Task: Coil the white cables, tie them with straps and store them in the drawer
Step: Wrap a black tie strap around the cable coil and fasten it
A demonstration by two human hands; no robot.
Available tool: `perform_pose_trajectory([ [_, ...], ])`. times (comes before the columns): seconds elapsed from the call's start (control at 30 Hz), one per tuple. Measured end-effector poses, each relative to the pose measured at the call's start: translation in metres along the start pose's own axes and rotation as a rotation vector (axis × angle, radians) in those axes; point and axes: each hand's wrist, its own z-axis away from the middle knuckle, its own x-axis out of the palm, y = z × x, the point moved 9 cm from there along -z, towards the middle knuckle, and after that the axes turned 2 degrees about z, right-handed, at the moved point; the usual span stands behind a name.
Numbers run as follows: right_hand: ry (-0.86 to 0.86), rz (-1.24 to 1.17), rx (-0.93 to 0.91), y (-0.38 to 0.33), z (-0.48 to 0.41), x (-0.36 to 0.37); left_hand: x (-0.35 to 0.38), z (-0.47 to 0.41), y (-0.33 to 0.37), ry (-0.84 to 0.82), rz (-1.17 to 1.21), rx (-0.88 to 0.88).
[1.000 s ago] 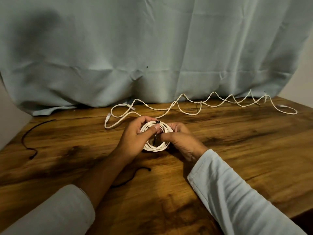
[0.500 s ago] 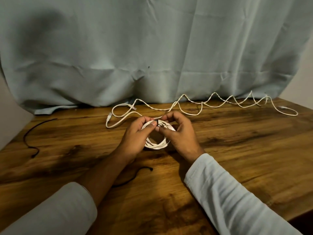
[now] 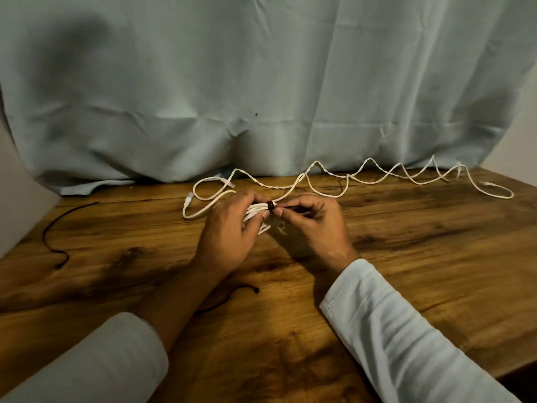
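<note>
The coil (image 3: pixel 253 215) was in the middle, low over the table (image 3: pixel 421 257), right between the two hands. I could not tell if it touched the wood. It was squashed flat, so its long way ran from left to right.

The left hand (image 3: pixel 226 231) held the coil's left part, with its fingers curled round the loops. A black strap (image 3: pixel 270 206) went round the loops just past those fingers. The right hand (image 3: pixel 316 228) pinched the strap's loose end, which stuck out to the right. So the right hand was nearer the strap end, and I think a tight pull would go right, away from the coil.

The coil looked white and thin, with many loops bunched side by side.

A loose cable (image 3: pixel 348 181) lay wavy behind the hands. No drawer showed.
</note>
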Motion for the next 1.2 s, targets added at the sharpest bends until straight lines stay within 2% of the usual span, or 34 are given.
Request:
perform_pose_trajectory([
  [0.1,-0.055,-0.021,0.038,0.007,0.001,0.001,0.005,0.001,0.002,-0.053,-0.032,0.040],
  [0.23,-0.114,-0.141,0.167,0.027,0.004,0.006,0.013,0.004,-0.001,-0.158,0.034,-0.011],
  [0.4,-0.192,-0.289,0.300,0.033,0.013,0.011,0.015,0.003,-0.007,-0.207,0.128,-0.088],
  [0.5,-0.260,-0.260,0.353,0.033,0.019,0.015,0.020,0.006,-0.012,-0.264,0.148,-0.116],
  [0.7,-0.337,-0.184,0.394,0.035,0.025,0.017,0.028,0.008,-0.018,-0.340,0.099,-0.105],
  [0.87,-0.409,-0.104,0.338,0.028,0.027,0.020,0.032,0.010,-0.016,-0.387,0.058,-0.085],
  [1.2,-0.398,-0.149,0.366,0.025,0.029,0.015,0.031,0.012,-0.033,-0.450,0.135,-0.132],
])
